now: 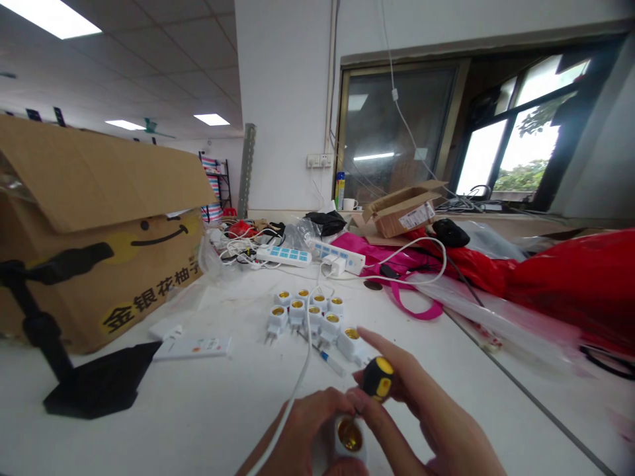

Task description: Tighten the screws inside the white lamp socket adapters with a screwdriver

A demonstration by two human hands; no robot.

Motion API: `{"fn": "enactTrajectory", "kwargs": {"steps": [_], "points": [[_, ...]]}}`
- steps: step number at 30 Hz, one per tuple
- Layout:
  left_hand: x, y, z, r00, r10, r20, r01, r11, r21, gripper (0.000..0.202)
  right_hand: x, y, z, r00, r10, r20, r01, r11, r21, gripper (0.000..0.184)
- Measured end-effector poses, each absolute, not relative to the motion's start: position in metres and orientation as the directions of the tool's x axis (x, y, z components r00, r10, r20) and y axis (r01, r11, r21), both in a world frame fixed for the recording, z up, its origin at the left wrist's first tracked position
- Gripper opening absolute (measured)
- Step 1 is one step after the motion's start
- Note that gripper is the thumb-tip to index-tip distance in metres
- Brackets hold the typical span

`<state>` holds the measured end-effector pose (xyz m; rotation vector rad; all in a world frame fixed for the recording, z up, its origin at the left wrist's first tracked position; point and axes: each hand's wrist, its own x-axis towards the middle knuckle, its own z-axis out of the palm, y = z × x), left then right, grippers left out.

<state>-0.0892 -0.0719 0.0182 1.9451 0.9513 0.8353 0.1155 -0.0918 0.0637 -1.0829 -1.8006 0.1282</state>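
Head view, going left to right: a big cardboard box (99,231) sits on the desk (198,396). A white cord (297,370) hangs by the left hand (312,430), which grips a white socket (350,439). More sockets (305,314) lie farther off. The right hand (426,410) pinches a yellow screwdriver (378,378) over it. Pressing too hard could make the screwdriver slip, and the cord could snag the fingers.

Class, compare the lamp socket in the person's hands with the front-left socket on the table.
The held socket is in the left hand; the table socket sits among other sockets. The held socket's brass opening faces the camera, the table socket's faces up. The table socket's prongs show; the held socket's are hidden. Both are white with brass openings.
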Motion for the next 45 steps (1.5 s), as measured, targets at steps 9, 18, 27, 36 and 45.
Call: {"fn": "enactTrajectory", "kwargs": {"steps": [9,18,27,36,45], "points": [[-0.085,-0.067,0.008,0.437,0.87,0.228,0.284,-0.374,0.883,0.045,0.099,-0.075,0.083,-0.243,0.731,0.638,0.577,0.638,-0.511,0.038],[-0.078,-0.061,0.002,0.403,0.886,0.231,0.228,-0.341,0.912,0.032,0.077,-0.08,0.081,0.048,0.772,0.633,0.394,0.568,-0.723,0.022],[-0.081,-0.076,0.034,0.404,0.902,0.152,0.235,-0.263,0.936,0.022,0.082,-0.078,0.085,0.027,0.775,0.632,0.391,0.573,-0.72,0.032],[-0.081,-0.073,0.018,0.386,0.896,0.219,0.23,-0.323,0.918,0.032,0.076,-0.085,0.089,-0.034,0.731,0.681,0.38,0.64,-0.668,0.026],[-0.078,-0.065,0.01,0.426,0.862,0.274,0.18,-0.378,0.908,0.046,0.062,-0.082,0.081,-0.038,0.692,0.721,0.437,0.66,-0.611,0.019]]}}
